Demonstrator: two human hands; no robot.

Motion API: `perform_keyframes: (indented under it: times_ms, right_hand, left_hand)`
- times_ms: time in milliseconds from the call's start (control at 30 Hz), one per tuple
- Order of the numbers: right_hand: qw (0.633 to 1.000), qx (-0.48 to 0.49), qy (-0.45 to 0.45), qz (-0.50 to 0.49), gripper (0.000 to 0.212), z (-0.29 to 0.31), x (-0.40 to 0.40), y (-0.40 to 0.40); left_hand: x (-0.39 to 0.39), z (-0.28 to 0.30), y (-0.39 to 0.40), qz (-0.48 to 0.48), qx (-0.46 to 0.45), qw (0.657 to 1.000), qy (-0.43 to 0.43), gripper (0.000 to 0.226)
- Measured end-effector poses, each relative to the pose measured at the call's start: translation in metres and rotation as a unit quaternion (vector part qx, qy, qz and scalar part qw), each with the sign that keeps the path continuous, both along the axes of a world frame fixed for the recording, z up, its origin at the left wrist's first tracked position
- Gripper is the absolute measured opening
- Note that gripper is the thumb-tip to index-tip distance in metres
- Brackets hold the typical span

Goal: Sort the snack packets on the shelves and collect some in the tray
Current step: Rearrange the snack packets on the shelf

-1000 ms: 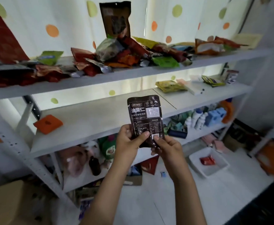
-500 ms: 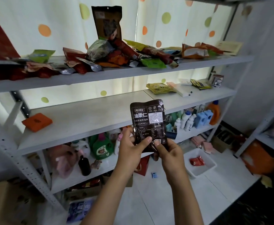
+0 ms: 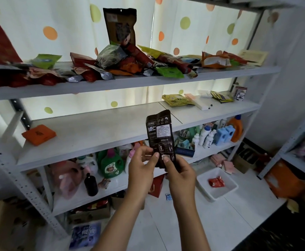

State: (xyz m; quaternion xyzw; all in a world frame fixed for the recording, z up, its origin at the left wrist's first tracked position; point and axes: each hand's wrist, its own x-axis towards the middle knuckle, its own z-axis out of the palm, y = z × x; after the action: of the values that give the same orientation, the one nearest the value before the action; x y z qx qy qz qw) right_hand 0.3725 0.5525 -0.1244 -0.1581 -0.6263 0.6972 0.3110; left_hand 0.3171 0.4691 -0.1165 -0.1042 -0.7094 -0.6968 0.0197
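Both hands, left hand [image 3: 142,164] and right hand [image 3: 179,173], still pinch the black snack packet [image 3: 160,135] upright, now tilted slightly; white tray [image 3: 202,180] awaits below.

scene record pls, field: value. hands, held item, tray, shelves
left hand: pinches lower edge of black packet
right hand: pinches same packet from the other side
packet: upright, printed side toward camera
tray: white, on floor, holds one red packet
top shelf: heap of mixed snack packets
middle shelf: orange box at left, yellow packet at right
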Motion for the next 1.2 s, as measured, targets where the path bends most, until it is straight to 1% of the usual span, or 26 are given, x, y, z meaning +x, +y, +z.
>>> perform_keyframes:
  times_ms: [33, 67, 133, 167, 200, 267, 333, 367, 433, 533, 667, 800, 967, 1067, 1200]
  right_hand:
    - [1.0, 0.009, -0.003, 0.006, 0.014, 0.0, 0.0, 0.001]
    - [1.0, 0.014, -0.008, 0.011, 0.02, 0.0, 0.0, 0.002]
    - [0.999, 0.023, -0.016, 0.028, 0.031, 0.0, 0.001, 0.002]
    - [0.999, 0.026, -0.018, 0.043, 0.035, 0.001, 0.001, 0.001]
    - [0.998, 0.023, -0.016, 0.062, 0.04, 0.002, 0.002, -0.002]
    - [0.997, -0.004, -0.003, 0.078, 0.038, 0.002, -0.001, -0.007]
    - [0.999, -0.017, -0.003, 0.028, 0.027, -0.004, -0.007, -0.008]
    - [1.0, -0.015, -0.011, -0.005, 0.026, -0.007, -0.009, -0.008]
    - [0.999, -0.021, -0.038, -0.03, 0.022, -0.009, -0.012, -0.008]
    - [0.994, -0.05, -0.088, 0.032, 0.018, -0.008, -0.01, -0.009]
    - [0.983, -0.126, -0.089, 0.101, 0.024, -0.001, -0.005, -0.01]
    - [0.976, -0.126, -0.086, 0.153, 0.024, 0.001, -0.003, -0.006]
    - [0.982, -0.107, -0.07, 0.137, 0.022, -0.002, -0.004, -0.002]
    - [0.986, -0.091, -0.068, 0.122, 0.016, -0.004, -0.004, 0.0]
    - [0.988, -0.107, -0.062, 0.097, 0.013, -0.002, -0.006, 0.004]
  left_hand:
    - [0.0, 0.001, -0.002, -0.028, 0.011, 0.999, -0.019, 0.006]
    - [0.001, 0.004, -0.004, -0.062, 0.044, 0.996, -0.049, 0.005]
    - [0.0, 0.005, -0.009, -0.138, 0.123, 0.977, -0.108, 0.025]
    - [-0.001, 0.004, -0.011, -0.16, 0.135, 0.97, -0.123, 0.031]
    - [0.0, 0.004, -0.012, -0.169, 0.135, 0.967, -0.132, 0.031]
    - [0.0, 0.0, -0.013, -0.154, 0.133, 0.969, -0.14, 0.027]
    - [-0.003, -0.005, -0.015, -0.142, 0.16, 0.964, -0.157, 0.023]
    - [-0.004, -0.007, -0.017, -0.144, 0.167, 0.962, -0.162, 0.023]
    - [-0.004, -0.008, -0.021, -0.143, 0.152, 0.965, -0.159, 0.026]
    - [-0.005, -0.012, -0.028, -0.13, 0.121, 0.974, -0.139, 0.031]
    - [-0.012, -0.014, -0.038, -0.12, 0.089, 0.981, -0.127, 0.027]
    - [-0.018, -0.01, -0.048, -0.123, 0.056, 0.987, -0.089, 0.019]
    - [-0.018, -0.005, -0.045, -0.116, 0.028, 0.992, -0.048, 0.008]
    - [-0.019, -0.005, -0.039, -0.114, 0.017, 0.993, -0.038, 0.008]
    - [-0.019, -0.004, -0.03, -0.1, 0.004, 0.995, -0.025, 0.011]
